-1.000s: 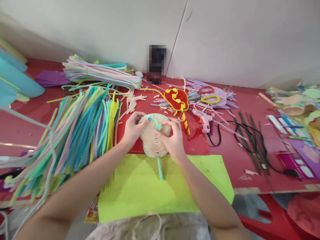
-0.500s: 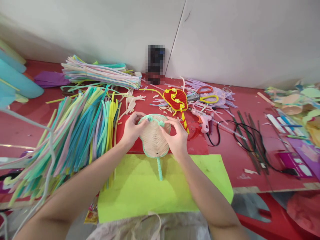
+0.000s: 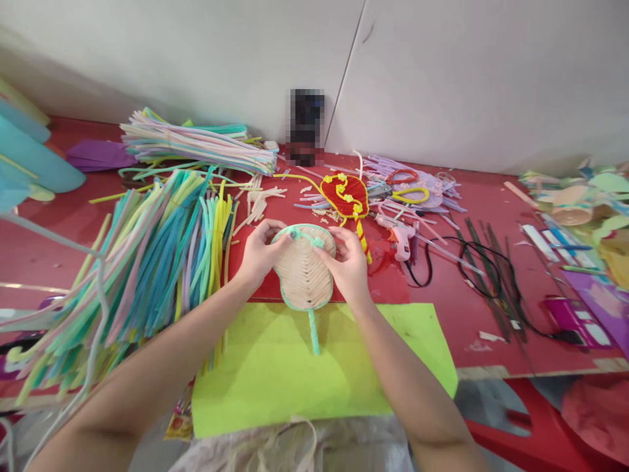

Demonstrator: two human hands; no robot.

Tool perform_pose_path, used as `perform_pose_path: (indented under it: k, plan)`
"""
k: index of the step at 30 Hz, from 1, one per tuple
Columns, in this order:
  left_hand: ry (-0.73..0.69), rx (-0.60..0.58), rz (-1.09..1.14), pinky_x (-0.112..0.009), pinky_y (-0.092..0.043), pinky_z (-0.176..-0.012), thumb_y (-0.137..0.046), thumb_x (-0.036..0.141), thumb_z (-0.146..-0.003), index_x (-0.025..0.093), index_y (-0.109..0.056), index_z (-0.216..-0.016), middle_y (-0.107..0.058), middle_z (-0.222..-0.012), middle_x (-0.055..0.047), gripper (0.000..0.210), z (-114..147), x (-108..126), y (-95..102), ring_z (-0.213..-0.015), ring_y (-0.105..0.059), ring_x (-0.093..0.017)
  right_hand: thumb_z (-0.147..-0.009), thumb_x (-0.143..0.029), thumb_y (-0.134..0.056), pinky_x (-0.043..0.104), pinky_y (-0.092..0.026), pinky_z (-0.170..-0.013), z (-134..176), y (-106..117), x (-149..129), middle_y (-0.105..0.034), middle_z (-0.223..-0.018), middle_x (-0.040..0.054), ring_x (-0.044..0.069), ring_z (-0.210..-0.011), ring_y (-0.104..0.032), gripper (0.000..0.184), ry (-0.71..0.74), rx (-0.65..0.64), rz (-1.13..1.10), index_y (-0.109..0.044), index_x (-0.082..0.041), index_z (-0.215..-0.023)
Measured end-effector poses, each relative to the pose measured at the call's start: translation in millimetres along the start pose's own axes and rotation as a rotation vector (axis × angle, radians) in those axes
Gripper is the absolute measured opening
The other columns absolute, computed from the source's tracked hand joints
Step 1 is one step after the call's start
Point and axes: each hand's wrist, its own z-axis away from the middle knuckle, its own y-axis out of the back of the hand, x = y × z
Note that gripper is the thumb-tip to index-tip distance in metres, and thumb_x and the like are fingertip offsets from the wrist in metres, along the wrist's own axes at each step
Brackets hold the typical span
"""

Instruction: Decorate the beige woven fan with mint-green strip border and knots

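Observation:
Between my hands is a small cream fan (image 3: pixel 305 275) with a mint-green edge and a green wrapped handle pointing toward me. Green decorations lie along its upper part, among them a fluffy flower (image 3: pixel 317 242) at the upper right. My left hand (image 3: pixel 260 252) grips the fan's upper left edge, thumb on the face and fingers behind. My right hand (image 3: pixel 350 262) pinches the upper right edge, its thumb beside the flower. Just beyond lies a finished-looking red fan (image 3: pixel 339 196) with yellow trim, yellow flowers and a twisted red-and-yellow handle.
Bundles of coloured pipe cleaners (image 3: pixel 162 255) fill the left. A pink glue gun (image 3: pixel 403 242) with a black cord lies to the right, near yellow-and-red-handled scissors (image 3: pixel 410 195). A lime-green sheet (image 3: pixel 319 380) covers the front edge. A blurred dark object (image 3: pixel 305 124) leans against the wall.
The fingers of my right hand have shifted from the flower to the fan's right edge, curling behind it. My left hand and the fan stay in place.

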Motion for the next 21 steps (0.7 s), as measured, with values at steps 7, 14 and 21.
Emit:
perform_pose_path:
  k: [7,14,21]
  plan:
    - [-0.006,-0.035,0.047,-0.02,-0.044,-0.065,-0.072,0.028,-0.069,0.019,-0.058,-0.084,-0.061,-0.081,0.001,0.022,-1.2,-2.6,0.1,-0.074,-0.057,-0.01,-0.066,-0.037,-0.075,0.035,-0.049,-0.082,-0.8,-0.5,5.2,-0.07,-0.092,0.0022,0.02,-0.087,-0.064,0.03,-0.337,-0.119,-0.329,-0.066,-0.022,-0.09]
    - [0.038,-0.055,0.076,-0.021,-0.045,-0.067,-0.072,0.031,-0.07,0.02,-0.06,-0.088,-0.063,-0.086,0.0,0.025,-0.9,-2.5,-0.6,-0.077,-0.058,-0.011,-0.066,-0.037,-0.075,0.034,-0.048,-0.079,0.2,-1.2,4.0,-0.069,-0.09,0.0012,0.019,-0.084,-0.062,0.028,-0.331,-0.087,-0.342,-0.066,-0.022,-0.088]
    - [0.054,-0.042,0.069,-0.023,-0.046,-0.069,-0.069,0.035,-0.073,0.019,-0.06,-0.087,-0.064,-0.085,0.0,0.022,-2.0,-5.4,-0.2,-0.077,-0.059,-0.013,-0.067,-0.035,-0.074,0.032,-0.047,-0.076,0.7,0.8,3.9,-0.068,-0.087,0.0007,0.017,-0.08,-0.061,0.025,-0.322,-0.087,-0.319,-0.065,-0.021,-0.086]
